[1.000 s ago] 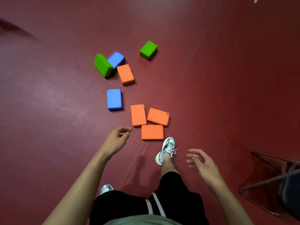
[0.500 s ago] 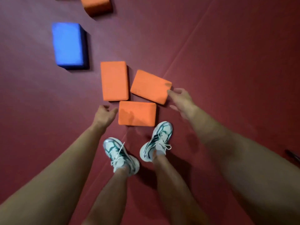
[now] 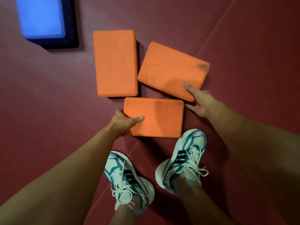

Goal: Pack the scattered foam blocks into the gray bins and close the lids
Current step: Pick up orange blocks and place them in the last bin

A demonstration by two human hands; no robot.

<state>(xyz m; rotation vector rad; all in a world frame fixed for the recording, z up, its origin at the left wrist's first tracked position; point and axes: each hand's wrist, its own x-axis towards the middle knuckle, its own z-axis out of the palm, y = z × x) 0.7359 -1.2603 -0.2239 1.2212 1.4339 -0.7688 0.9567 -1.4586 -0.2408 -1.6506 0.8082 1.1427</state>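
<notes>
foam, so light and slightly squashy by my guess; best taken at the edges. left hand (image 3: 123,121) grips the near orange block (image 3: 155,117) on the floor (image 3: 48,111); right hand (image 3: 201,103) pinches the tilted orange block (image 3: 172,70) just beyond it.

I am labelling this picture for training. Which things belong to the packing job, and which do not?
Job:
near orange block, gripped by left hand
tilted orange block, gripped by right hand
upright orange block
blue block

Not job:
sneakers
red floor
</notes>
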